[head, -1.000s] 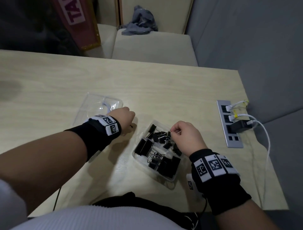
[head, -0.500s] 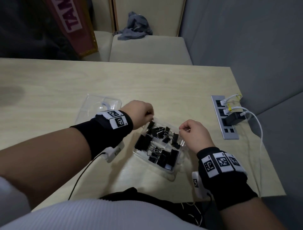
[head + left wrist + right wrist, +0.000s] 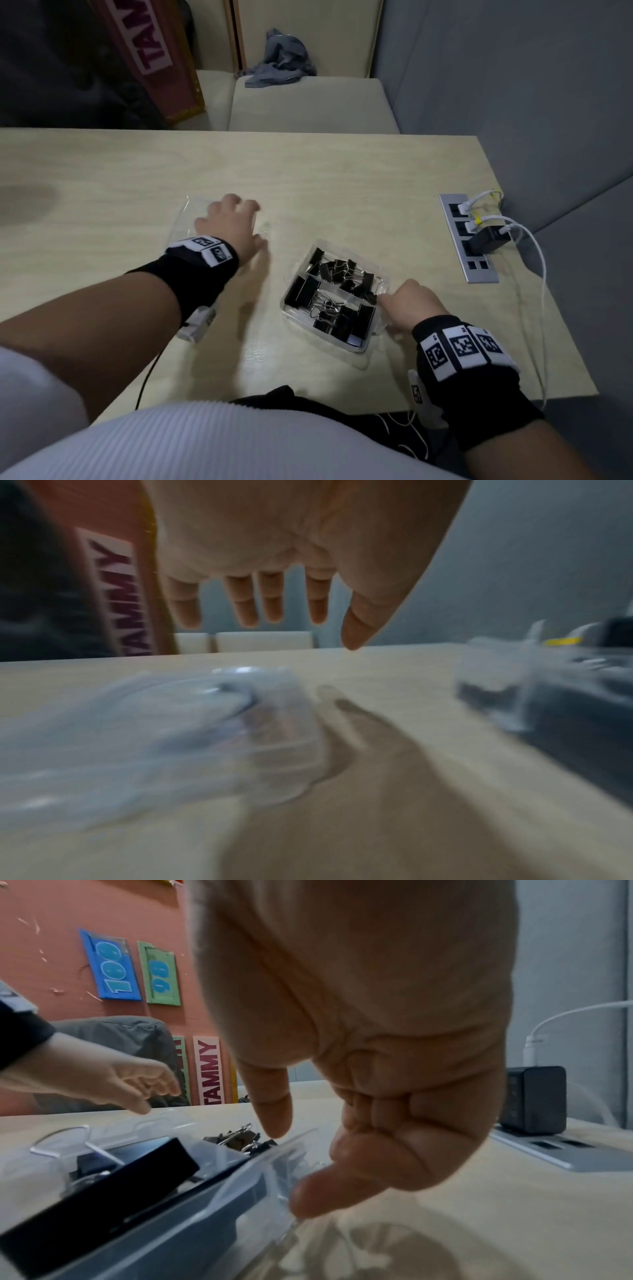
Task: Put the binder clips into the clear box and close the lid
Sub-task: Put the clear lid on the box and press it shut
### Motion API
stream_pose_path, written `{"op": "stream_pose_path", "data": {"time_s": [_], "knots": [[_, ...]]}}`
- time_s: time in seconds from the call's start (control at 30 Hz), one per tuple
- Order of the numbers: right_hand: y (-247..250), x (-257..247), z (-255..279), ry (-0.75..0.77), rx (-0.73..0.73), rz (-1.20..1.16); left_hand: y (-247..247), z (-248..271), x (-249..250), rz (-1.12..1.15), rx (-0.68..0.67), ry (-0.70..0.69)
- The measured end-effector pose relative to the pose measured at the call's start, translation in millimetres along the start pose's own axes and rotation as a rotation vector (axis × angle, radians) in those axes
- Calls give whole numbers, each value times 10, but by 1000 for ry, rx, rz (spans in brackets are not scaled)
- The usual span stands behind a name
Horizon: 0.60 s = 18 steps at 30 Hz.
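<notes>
Two hands work around the clear box (image 3: 334,298), which sits on the worktop (image 3: 342,178) with its long axis on a diagonal, one short end toward the far left and the other toward the person's right. All the binder clips (image 3: 337,294) I can see lie heaped inside it, black bodies and wire handles pointing every way; none shows loose on the worktop. So filling looks finished, and the step in hand is fetching the lid (image 3: 191,219), which lies flat to the far left of the box, well apart from it.

Left hand (image 3: 233,222) hovers over the lid with its grip spread, fingers straight and holding nothing; the wrist view is too blurred to say whether it touches the plastic. Right hand (image 3: 407,305) rests at the box's near-right wall, thumb on the rim and fingers loosely curled outside, steadying it more than clasping it.

Next, I judge, the lid must be picked up, turned to match the box's diagonal, and pressed down evenly while the right hand keeps the box from sliding.
</notes>
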State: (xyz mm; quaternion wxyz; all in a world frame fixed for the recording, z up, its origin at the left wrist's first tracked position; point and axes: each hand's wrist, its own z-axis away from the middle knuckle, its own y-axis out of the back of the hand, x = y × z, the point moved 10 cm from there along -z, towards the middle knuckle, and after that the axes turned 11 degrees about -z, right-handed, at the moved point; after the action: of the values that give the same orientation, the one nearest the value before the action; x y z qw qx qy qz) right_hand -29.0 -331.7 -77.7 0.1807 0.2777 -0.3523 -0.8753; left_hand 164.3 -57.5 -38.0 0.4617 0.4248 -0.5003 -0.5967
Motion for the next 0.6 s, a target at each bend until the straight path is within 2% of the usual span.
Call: {"op": "stream_pose_path", "data": {"time_s": [0.07, 0.1, 0.2, 0.33, 0.47, 0.6], "knots": [[-139, -40, -42, 32, -63, 45, -207, -7, -454, -28, -107, 184], [-170, -66, -55, 44, -69, 59, -333, 12, -603, -54, -189, 230], [-167, -152, -118, 79, -21, 44, -587, 80, -732, -116, -354, 219], [-159, -278, -195, 123, 23, 4, -592, 107, -606, -163, -349, 127], [-157, -416, -237, 160, 48, -45, -625, 143, -562, -98, -343, 89], [-150, -510, -250, 225, 44, -93, -394, 80, -523, 77, -176, 73]]}}
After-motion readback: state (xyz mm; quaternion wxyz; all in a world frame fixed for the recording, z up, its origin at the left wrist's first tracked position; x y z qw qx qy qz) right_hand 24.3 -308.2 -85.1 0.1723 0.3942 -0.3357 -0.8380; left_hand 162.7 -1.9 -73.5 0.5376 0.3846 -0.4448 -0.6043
